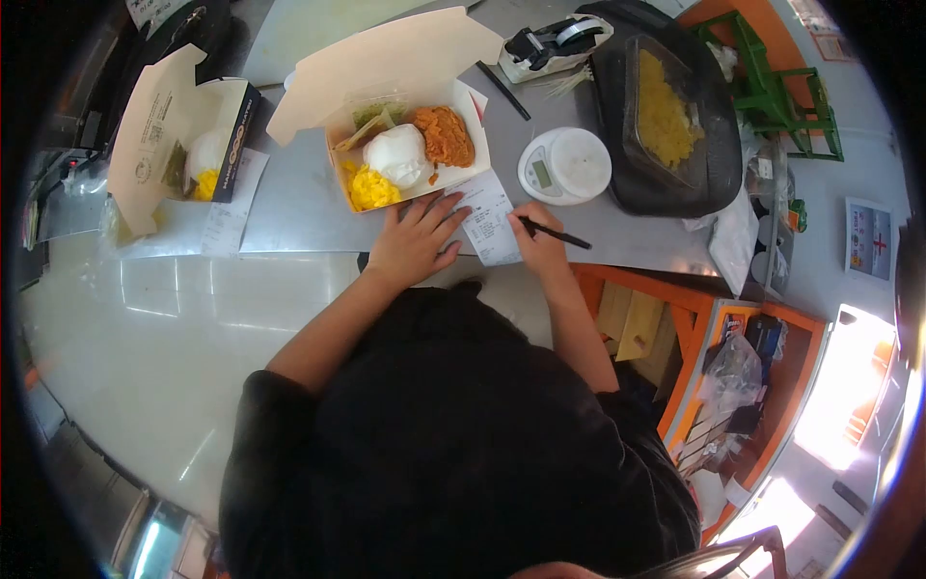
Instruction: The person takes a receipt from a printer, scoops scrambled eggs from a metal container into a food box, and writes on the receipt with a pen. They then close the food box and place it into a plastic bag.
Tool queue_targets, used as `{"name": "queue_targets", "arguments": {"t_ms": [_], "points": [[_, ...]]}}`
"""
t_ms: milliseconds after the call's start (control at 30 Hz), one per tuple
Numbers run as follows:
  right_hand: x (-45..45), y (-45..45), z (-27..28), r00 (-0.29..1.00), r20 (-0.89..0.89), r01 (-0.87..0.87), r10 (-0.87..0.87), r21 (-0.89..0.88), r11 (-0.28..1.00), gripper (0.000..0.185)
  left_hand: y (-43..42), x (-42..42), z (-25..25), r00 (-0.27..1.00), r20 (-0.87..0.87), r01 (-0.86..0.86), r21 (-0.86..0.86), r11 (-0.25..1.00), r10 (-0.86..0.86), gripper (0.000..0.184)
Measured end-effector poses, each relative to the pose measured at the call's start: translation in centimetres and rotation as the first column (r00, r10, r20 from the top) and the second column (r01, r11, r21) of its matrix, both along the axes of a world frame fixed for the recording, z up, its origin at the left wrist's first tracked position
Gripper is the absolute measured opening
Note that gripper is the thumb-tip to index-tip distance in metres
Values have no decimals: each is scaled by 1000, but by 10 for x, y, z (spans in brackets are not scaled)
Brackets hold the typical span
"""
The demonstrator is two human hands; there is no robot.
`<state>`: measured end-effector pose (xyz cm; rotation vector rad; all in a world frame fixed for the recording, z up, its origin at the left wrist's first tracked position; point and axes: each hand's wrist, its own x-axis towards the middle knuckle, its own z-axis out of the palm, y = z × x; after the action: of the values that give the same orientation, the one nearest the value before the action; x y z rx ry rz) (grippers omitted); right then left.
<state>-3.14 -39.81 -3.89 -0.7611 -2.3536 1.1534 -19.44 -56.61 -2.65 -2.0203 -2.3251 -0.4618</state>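
Observation:
My right hand (540,239) is closed round a black pen (564,234), over the right side of a printed receipt (490,217) lying at the counter's front edge. Whether the tip touches the paper is hidden by my fingers. My left hand (417,239) rests flat with fingers spread, its fingertips between the receipt and an open food box (338,183). Inside that box sit white rice (396,157), a fried brown piece (444,136), yellow scrambled-looking food (372,187) and a small clear tub of greens (376,115).
A second open box (231,140) stands at left on another receipt (230,217). Right of the receipt is a white kitchen scale (567,166), with a tape dispenser (550,48) behind it. A black tray (709,174) holds a clear container of yellow food (666,116). Orange shelving (680,333) stands below.

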Motion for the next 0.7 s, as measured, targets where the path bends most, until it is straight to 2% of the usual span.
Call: {"name": "queue_targets", "arguments": {"t_ms": [67,133,167,233,267,333,367,433,467,533,567,633,700], "points": [[2,1,1,999,-23,36,-35,56,998,9,0,1,0,1000,18,-13,-4,1000,13,51],[8,4,4,998,55,22,-17,-96,995,10,0,2,1,1000,19,-10,-6,1000,10,51],[10,4,5,999,52,22,-17,-94,995,10,1,1,2,1000,16,-15,-10,1000,15,51],[16,-2,8,992,-77,94,-101,-90,992,11,0,1,0,1000,11,-15,-5,1000,15,51],[19,-1,9,992,-79,91,-98,-89,992,11,0,1,0,1000,10,-13,-3,1000,13,51],[27,0,11,997,-52,-74,64,-203,976,13,0,1,-1,1000,11,-13,-8,1000,14,51],[30,2,10,997,-51,-69,60,-203,977,13,1,1,-1,1000,11,-12,-11,1000,12,51],[32,7,9,980,34,-182,195,-236,955,13,1,2,0,1000,9,-13,-14,1000,13,51],[32,8,9,981,32,-181,194,-236,955,13,1,2,1,1000,7,-20,-18,1000,20,51],[30,10,13,941,79,-315,329,-147,937,13,1,2,3,1000,-2,-20,-15,1000,20,51],[27,8,14,942,76,-315,328,-147,938,13,1,2,3,1000,-7,-20,-10,1000,20,51],[19,3,19,981,37,-182,188,-125,975,12,2,2,4,1000,-13,-18,-14,1000,18,51],[18,4,17,979,70,-180,190,-127,975,11,2,3,4,1000,-14,-15,-19,1000,15,51]]}}
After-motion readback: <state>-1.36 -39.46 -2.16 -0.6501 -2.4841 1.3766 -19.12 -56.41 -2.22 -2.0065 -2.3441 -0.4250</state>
